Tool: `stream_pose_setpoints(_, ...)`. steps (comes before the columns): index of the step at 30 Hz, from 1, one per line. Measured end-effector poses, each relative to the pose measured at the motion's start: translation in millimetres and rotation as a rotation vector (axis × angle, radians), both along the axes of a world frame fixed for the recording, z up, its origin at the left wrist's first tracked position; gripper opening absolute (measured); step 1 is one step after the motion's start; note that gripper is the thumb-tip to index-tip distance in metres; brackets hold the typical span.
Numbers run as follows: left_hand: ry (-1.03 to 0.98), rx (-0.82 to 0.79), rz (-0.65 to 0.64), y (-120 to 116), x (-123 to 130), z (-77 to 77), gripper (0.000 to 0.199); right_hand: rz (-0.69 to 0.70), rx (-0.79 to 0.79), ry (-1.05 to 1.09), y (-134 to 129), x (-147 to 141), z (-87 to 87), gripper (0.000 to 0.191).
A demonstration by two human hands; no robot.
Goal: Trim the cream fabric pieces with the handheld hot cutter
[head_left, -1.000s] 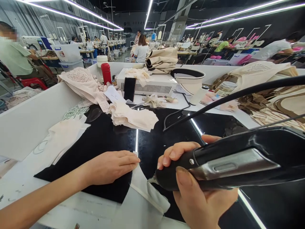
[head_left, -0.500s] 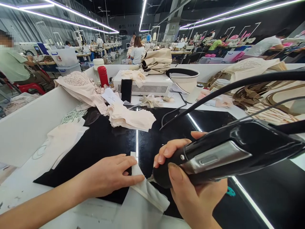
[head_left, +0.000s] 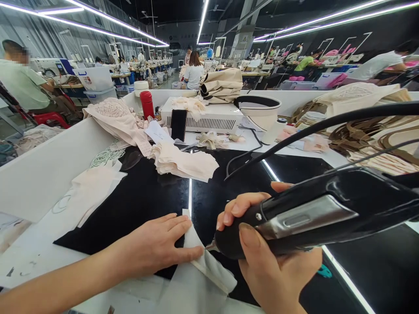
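Note:
My right hand [head_left: 262, 244] is wrapped round a black corded handheld tool [head_left: 307, 213] with a silver lever on its side. The tool's thin metal tip [head_left: 212, 246] points left and meets the edge of a pale fabric strip [head_left: 212, 268], close to my left thumb; whether it presses in I cannot tell. My left hand [head_left: 163, 242] lies with fingers stretched out on the strip, pressing it down at the near edge of a glossy black board [head_left: 147, 205]. Below the strip a translucent white sheet [head_left: 190, 290] hangs toward me.
A stack of cream fabric pieces [head_left: 183, 161] lies ahead on the board. Behind it stand a phone [head_left: 178, 125], a white vented box [head_left: 209, 122] and a red bottle [head_left: 147, 104]. A thick black cable [head_left: 314, 117] arches across the right side. A teal object [head_left: 324, 271] lies beside my right wrist.
The whole view has shifted slightly, so everything sits a little further right. Both hands keep nearly the same place on the strip, with the tool tip still by my left thumb.

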State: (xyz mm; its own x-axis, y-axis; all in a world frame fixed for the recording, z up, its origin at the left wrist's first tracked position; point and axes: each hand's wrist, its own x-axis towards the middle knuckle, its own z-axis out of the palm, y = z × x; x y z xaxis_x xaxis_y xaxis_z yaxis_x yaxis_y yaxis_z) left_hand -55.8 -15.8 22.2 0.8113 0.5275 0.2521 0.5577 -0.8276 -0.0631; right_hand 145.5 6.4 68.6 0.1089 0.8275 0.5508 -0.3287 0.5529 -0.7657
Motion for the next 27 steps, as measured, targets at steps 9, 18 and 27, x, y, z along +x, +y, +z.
stream_pose_setpoints(9,-0.025,-0.005,0.002,0.8,3.9,-5.9,0.042,0.008,-0.023,0.029,5.9,-2.9,1.7,0.045)
stream_pose_setpoints(18,-0.027,-0.004,0.007,0.7,6.1,-7.6,0.039,-0.037,-0.020,0.023,12.8,-5.2,2.2,0.044)
stream_pose_setpoints(27,-0.054,-0.007,0.001,2.5,8.5,-6.1,0.039,-0.057,-0.046,-0.028,17.7,-9.7,3.3,0.042)
